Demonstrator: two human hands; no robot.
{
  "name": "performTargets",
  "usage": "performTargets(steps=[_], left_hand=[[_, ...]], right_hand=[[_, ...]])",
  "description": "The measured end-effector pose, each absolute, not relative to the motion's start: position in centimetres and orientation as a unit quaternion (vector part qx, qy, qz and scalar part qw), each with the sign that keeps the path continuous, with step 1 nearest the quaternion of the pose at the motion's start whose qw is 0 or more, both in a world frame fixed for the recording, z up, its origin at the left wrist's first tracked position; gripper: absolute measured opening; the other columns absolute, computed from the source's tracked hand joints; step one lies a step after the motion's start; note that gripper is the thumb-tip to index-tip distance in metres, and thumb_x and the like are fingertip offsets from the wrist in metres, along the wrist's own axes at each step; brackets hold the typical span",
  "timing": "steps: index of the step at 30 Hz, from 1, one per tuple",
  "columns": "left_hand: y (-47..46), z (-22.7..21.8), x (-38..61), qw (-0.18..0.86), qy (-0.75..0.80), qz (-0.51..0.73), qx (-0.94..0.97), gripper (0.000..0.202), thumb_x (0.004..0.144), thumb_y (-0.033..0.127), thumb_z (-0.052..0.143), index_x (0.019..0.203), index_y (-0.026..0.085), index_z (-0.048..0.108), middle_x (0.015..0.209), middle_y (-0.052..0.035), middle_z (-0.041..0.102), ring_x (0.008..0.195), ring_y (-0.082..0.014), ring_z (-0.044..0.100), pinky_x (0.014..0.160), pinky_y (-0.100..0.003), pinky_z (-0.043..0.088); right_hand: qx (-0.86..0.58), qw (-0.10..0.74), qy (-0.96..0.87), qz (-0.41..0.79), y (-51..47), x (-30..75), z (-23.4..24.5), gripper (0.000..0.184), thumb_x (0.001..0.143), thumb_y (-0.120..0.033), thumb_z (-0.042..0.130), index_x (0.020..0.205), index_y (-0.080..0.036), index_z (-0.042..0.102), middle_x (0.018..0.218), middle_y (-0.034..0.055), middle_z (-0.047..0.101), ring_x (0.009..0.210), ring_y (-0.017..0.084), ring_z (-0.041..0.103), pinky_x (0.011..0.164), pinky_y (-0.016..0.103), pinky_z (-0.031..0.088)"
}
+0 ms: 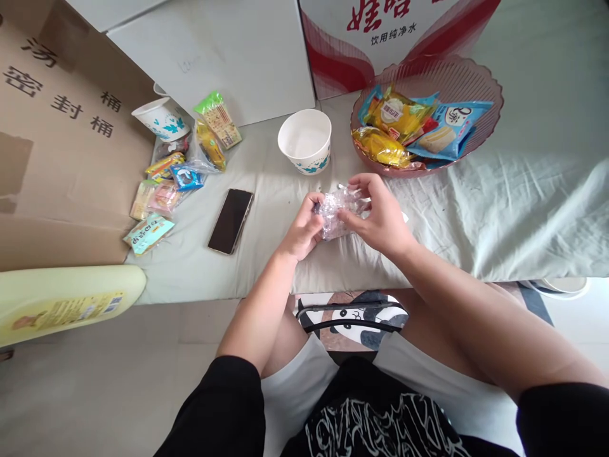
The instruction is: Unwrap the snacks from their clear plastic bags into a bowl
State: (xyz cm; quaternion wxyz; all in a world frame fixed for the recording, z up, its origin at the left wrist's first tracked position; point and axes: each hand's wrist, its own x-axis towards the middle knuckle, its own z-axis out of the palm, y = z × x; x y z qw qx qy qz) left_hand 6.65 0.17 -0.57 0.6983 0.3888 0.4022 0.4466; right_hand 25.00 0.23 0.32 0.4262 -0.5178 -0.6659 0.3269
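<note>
Both my hands meet over the front edge of a pale green cloth-covered surface. My left hand and my right hand are closed on a crumpled clear plastic wrapper held between them. Just beyond the hands stands an empty white paper bowl with blue leaf print. A pink translucent scalloped bowl at the back right holds yellow and blue snack packets.
A black phone lies face up left of my hands. Several snack packets and a tipped paper cup lie at the left by a brown cardboard box. A red-and-white carton stands behind. A yellow bottle lies at lower left.
</note>
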Motion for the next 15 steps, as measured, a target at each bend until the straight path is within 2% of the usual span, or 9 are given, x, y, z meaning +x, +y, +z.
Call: performTargets(steps=[3, 6, 10, 13, 15], left_hand=[[0.6, -0.5, 6.5, 0.648, 0.435, 0.491, 0.388, 0.056, 0.062, 0.049, 0.097, 0.094, 0.026, 0.057, 0.083, 0.0042, 0.059, 0.072, -0.0118, 0.060, 0.066, -0.024, 0.049], [1.3, -0.1, 6.2, 0.609, 0.438, 0.572, 0.333, 0.055, 0.064, 0.044, 0.095, 0.095, 0.028, 0.054, 0.088, 0.0055, 0.062, 0.078, -0.0130, 0.063, 0.072, -0.025, 0.052], [2.0, 0.4, 5.5, 0.589, 0.436, 0.611, 0.298, 0.059, 0.060, 0.032, 0.093, 0.107, 0.031, 0.058, 0.099, 0.0034, 0.070, 0.089, -0.0167, 0.069, 0.079, -0.029, 0.055], [2.2, 0.4, 5.1, 0.595, 0.455, 0.597, 0.285, 0.048, 0.056, 0.030, 0.091, 0.096, 0.023, 0.064, 0.092, -0.0005, 0.072, 0.088, -0.0190, 0.070, 0.077, -0.030, 0.056], [2.3, 0.2, 4.9, 0.587, 0.473, 0.598, 0.274, 0.042, 0.055, 0.032, 0.091, 0.087, 0.021, 0.065, 0.087, -0.0012, 0.072, 0.083, -0.0186, 0.070, 0.072, -0.028, 0.055]], right_hand=[[-0.493, 0.419, -0.673, 0.358, 0.4, 25.6, 1.0, 0.044, 0.087, -0.045, 0.067, 0.123, -0.023, 0.057, 0.118, 0.0098, 0.067, 0.100, 0.024, 0.065, 0.081, 0.037, 0.055], [-0.533, 0.384, -0.698, 0.284, 0.5, 26.9, 1.2, 0.031, 0.091, -0.042, 0.060, 0.114, -0.021, 0.062, 0.114, 0.0115, 0.070, 0.099, 0.027, 0.067, 0.084, 0.041, 0.054], [-0.633, 0.210, -0.728, 0.158, 0.7, 28.5, 0.4, 0.031, 0.085, -0.030, 0.061, 0.112, -0.016, 0.069, 0.112, 0.0189, 0.071, 0.107, 0.038, 0.065, 0.087, 0.047, 0.052], [-0.652, 0.138, -0.731, 0.147, 0.7, 28.9, 0.4, 0.024, 0.090, -0.028, 0.056, 0.103, -0.018, 0.072, 0.107, 0.0184, 0.072, 0.105, 0.038, 0.066, 0.081, 0.045, 0.051], [-0.659, 0.164, -0.712, 0.177, 0.5, 28.8, 0.8, 0.021, 0.091, -0.029, 0.055, 0.100, -0.020, 0.071, 0.104, 0.0152, 0.074, 0.096, 0.034, 0.069, 0.075, 0.042, 0.050]])
